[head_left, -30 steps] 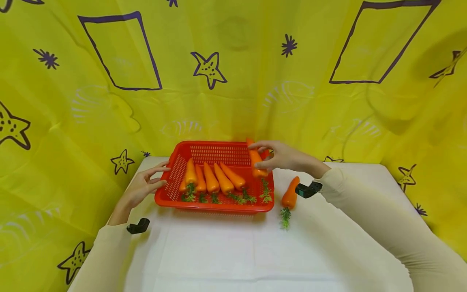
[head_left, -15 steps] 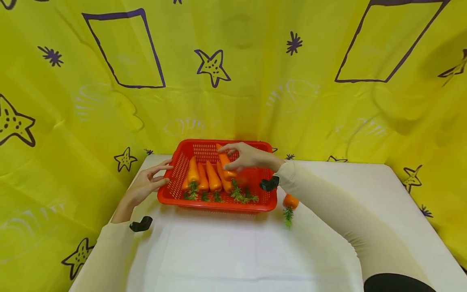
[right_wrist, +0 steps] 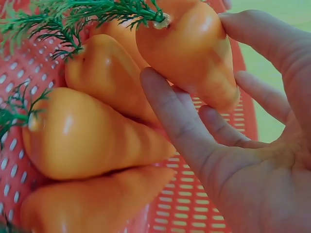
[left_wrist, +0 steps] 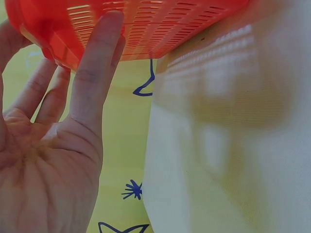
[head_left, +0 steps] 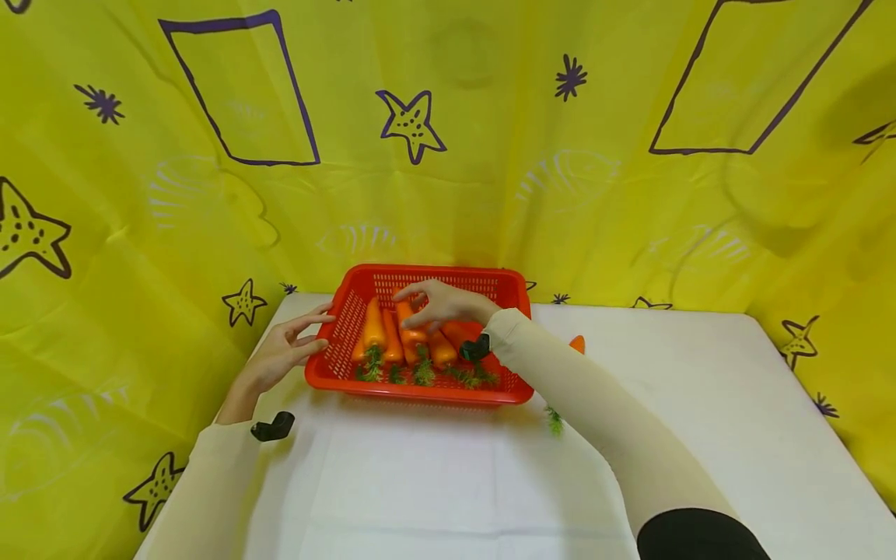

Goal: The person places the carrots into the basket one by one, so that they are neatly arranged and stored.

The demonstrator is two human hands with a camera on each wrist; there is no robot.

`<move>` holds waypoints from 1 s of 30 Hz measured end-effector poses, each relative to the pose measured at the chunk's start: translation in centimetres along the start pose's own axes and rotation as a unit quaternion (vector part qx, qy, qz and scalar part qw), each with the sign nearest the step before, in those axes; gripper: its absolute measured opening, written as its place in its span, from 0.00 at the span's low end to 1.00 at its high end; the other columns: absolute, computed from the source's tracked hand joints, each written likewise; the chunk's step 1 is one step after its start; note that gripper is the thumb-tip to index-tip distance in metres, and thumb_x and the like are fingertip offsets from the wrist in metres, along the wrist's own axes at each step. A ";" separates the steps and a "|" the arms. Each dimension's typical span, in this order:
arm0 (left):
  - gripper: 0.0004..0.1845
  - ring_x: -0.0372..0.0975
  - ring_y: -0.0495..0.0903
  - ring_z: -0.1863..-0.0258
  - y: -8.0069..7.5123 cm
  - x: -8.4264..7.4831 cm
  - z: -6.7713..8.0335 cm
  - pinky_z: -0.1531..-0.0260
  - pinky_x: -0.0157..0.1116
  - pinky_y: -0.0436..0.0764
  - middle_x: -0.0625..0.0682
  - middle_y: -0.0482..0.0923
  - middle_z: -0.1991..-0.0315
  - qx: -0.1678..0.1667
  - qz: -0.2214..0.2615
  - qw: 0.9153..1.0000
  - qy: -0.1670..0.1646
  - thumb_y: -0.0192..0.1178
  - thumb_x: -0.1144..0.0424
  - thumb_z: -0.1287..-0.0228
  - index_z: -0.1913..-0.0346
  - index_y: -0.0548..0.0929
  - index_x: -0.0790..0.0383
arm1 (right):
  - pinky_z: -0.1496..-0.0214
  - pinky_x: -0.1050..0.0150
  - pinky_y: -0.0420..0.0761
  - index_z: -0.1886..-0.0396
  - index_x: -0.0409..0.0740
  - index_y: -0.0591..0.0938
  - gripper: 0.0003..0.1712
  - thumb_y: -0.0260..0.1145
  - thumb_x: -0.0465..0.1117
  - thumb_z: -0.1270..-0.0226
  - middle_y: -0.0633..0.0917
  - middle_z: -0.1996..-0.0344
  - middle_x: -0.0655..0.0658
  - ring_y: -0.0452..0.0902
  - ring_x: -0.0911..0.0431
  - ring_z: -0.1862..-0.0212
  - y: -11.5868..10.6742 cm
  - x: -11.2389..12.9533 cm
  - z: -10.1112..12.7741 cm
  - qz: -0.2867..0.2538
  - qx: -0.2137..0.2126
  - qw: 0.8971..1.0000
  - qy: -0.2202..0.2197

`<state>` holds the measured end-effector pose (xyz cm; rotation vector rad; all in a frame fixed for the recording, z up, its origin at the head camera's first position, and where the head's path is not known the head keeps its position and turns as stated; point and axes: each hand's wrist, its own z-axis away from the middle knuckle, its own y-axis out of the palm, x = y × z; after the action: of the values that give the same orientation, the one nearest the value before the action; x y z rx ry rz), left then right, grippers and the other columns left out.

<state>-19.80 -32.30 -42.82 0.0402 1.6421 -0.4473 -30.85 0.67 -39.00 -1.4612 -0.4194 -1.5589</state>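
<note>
My right hand (head_left: 448, 303) is inside the red slotted plastic basket (head_left: 420, 395). It pinches an orange toy carrot (right_wrist: 189, 43) between thumb and fingers, the carrot's green leafy top facing the near side. In the right wrist view this carrot is held above a row of other toy carrots (right_wrist: 92, 133) lying side by side on the basket floor. My left hand (head_left: 273, 358) is at the basket's left side, its fairly straight fingers at the rim. From the left wrist, the thumb (left_wrist: 95, 68) shows against the slotted wall.
Right of the basket, another carrot (head_left: 577, 344) lies on the white table (head_left: 406, 482), mostly hidden by the right sleeve (head_left: 581, 397). A yellow cloth (head_left: 476, 202) with starfish drawings hangs close behind the basket and along both sides.
My right hand has carried the carrot leftward from the basket's right end to over the row of carrots. The right forearm now covers most of the table carrot. My left hand stays at the rim.
</note>
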 end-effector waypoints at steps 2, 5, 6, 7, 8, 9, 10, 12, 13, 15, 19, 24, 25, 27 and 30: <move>0.25 0.36 0.81 0.40 0.0 0.0 0.0 0.54 0.35 0.86 0.56 0.50 0.17 0.001 0.002 1.000 0.000 0.60 0.68 0.25 0.30 0.70 0.74 | 0.50 0.49 0.86 0.23 0.43 0.69 0.40 0.73 0.40 0.32 0.70 0.32 0.35 0.82 0.49 0.52 0.2 -0.2 -0.6 0.000 0.004 1.000 0.002; 0.26 0.36 0.81 0.41 0.0 -0.1 -0.1 0.55 0.36 0.86 0.56 0.50 0.17 0.005 0.003 1.000 0.003 0.60 0.69 0.25 0.30 0.69 0.76 | 0.51 0.50 0.86 0.23 0.43 0.70 0.39 0.73 0.40 0.31 0.73 0.35 0.35 0.82 0.51 0.54 0.4 -0.5 -1.3 0.005 0.005 1.000 0.010; 0.26 0.36 0.81 0.41 0.0 -0.1 -0.1 0.55 0.36 0.86 0.56 0.50 0.17 0.006 0.003 1.000 0.004 0.60 0.69 0.25 0.29 0.69 0.76 | 0.51 0.51 0.86 0.24 0.43 0.70 0.38 0.72 0.40 0.31 0.74 0.36 0.34 0.83 0.50 0.55 0.4 -0.6 -1.5 0.005 0.004 1.000 0.013; 0.26 0.36 0.81 0.41 0.0 -0.1 -0.1 0.55 0.36 0.86 0.56 0.50 0.17 0.006 0.002 1.000 0.004 0.59 0.69 0.25 0.29 0.69 0.76 | 0.51 0.51 0.86 0.24 0.43 0.70 0.38 0.72 0.40 0.30 0.75 0.37 0.34 0.83 0.50 0.56 0.5 -0.7 -1.7 0.005 0.004 1.000 0.015; 0.26 0.36 0.81 0.41 0.0 -0.2 -0.1 0.55 0.36 0.86 0.56 0.50 0.17 0.007 0.002 1.000 0.004 0.59 0.69 0.25 0.29 0.69 0.76 | 0.51 0.52 0.86 0.24 0.43 0.70 0.37 0.72 0.41 0.30 0.76 0.38 0.34 0.83 0.50 0.56 0.5 -0.7 -1.9 0.005 0.003 1.000 0.017; 0.26 0.36 0.81 0.40 0.0 -0.2 -0.1 0.54 0.36 0.86 0.56 0.50 0.17 0.006 0.001 1.000 0.003 0.59 0.68 0.25 0.29 0.69 0.76 | 0.51 0.52 0.86 0.24 0.43 0.70 0.37 0.72 0.41 0.30 0.77 0.39 0.34 0.84 0.51 0.56 0.6 -0.8 -2.0 0.004 0.002 1.000 0.019; 0.26 0.36 0.81 0.40 0.0 -0.2 -0.1 0.54 0.36 0.86 0.56 0.50 0.17 0.006 -0.001 1.000 0.001 0.59 0.68 0.25 0.29 0.69 0.76 | 0.51 0.53 0.87 0.24 0.43 0.70 0.37 0.72 0.41 0.30 0.77 0.39 0.33 0.84 0.50 0.56 0.6 -0.9 -2.2 0.002 0.001 1.000 0.020; 0.27 0.37 0.80 0.39 0.0 -0.1 0.0 0.54 0.37 0.86 0.55 0.50 0.17 0.006 -0.004 1.000 -0.004 0.60 0.67 0.25 0.29 0.69 0.75 | 0.52 0.53 0.87 0.25 0.43 0.71 0.36 0.72 0.41 0.30 0.77 0.38 0.35 0.84 0.51 0.58 0.6 -1.0 -2.4 -0.006 -0.003 1.000 0.023; 0.27 0.38 0.80 0.39 -0.1 -0.1 0.0 0.54 0.37 0.86 0.55 0.49 0.17 0.007 -0.005 1.000 -0.006 0.60 0.67 0.25 0.29 0.69 0.74 | 0.52 0.54 0.87 0.25 0.42 0.72 0.36 0.72 0.40 0.30 0.78 0.38 0.35 0.84 0.51 0.58 0.7 -1.1 -2.5 -0.010 -0.002 1.000 0.023; 0.27 0.39 0.79 0.38 -0.1 0.0 0.0 0.53 0.38 0.86 0.54 0.49 0.17 0.009 -0.006 1.000 -0.009 0.60 0.67 0.25 0.28 0.69 0.73 | 0.53 0.54 0.87 0.26 0.42 0.73 0.34 0.72 0.40 0.30 0.79 0.40 0.37 0.84 0.52 0.61 0.8 -1.1 -2.6 -0.014 -0.002 1.000 0.023; 0.27 0.40 0.78 0.37 -0.2 0.1 0.1 0.52 0.38 0.85 0.54 0.48 0.17 0.017 -0.001 1.000 -0.008 0.59 0.67 0.24 0.28 0.68 0.74 | 0.53 0.56 0.87 0.29 0.40 0.75 0.31 0.70 0.39 0.29 0.85 0.53 0.41 0.82 0.53 0.66 1.0 -1.2 -2.8 -0.011 0.000 1.000 0.022; 0.26 0.39 0.76 0.35 -0.4 0.3 0.1 0.51 0.38 0.85 0.53 0.47 0.17 0.023 0.002 1.000 0.000 0.57 0.68 0.23 0.28 0.68 0.73 | 0.54 0.57 0.86 0.29 0.40 0.76 0.30 0.70 0.41 0.28 0.86 0.60 0.45 0.79 0.54 0.68 1.3 -1.4 -2.9 0.007 -0.006 1.000 0.022; 0.26 0.39 0.75 0.34 -0.4 0.3 0.1 0.50 0.38 0.84 0.53 0.47 0.17 0.023 0.001 1.000 0.002 0.57 0.67 0.23 0.28 0.68 0.73 | 0.55 0.58 0.86 0.29 0.40 0.75 0.31 0.70 0.42 0.28 0.86 0.54 0.45 0.79 0.54 0.67 1.3 -1.5 -3.0 0.008 -0.006 1.000 0.022; 0.26 0.41 0.71 0.30 -0.4 0.4 0.2 0.49 0.37 0.84 0.53 0.47 0.17 0.027 0.001 1.000 0.005 0.57 0.68 0.23 0.28 0.68 0.73 | 0.54 0.58 0.86 0.29 0.41 0.75 0.31 0.71 0.43 0.29 0.82 0.42 0.42 0.81 0.54 0.64 1.4 -1.6 -3.0 0.007 -0.006 1.000 0.020; 0.26 0.44 0.66 0.27 -0.4 0.3 0.2 0.48 0.38 0.83 0.53 0.47 0.16 0.032 0.003 0.999 0.008 0.56 0.68 0.23 0.27 0.68 0.72 | 0.54 0.59 0.86 0.28 0.41 0.75 0.33 0.72 0.44 0.29 0.75 0.33 0.37 0.84 0.54 0.59 1.4 -1.7 -2.9 0.002 -0.006 1.000 0.020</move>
<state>-19.77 -32.81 -43.03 0.0954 1.6426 -0.4959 -31.74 -1.63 -41.70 -1.4371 -0.3827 -1.5873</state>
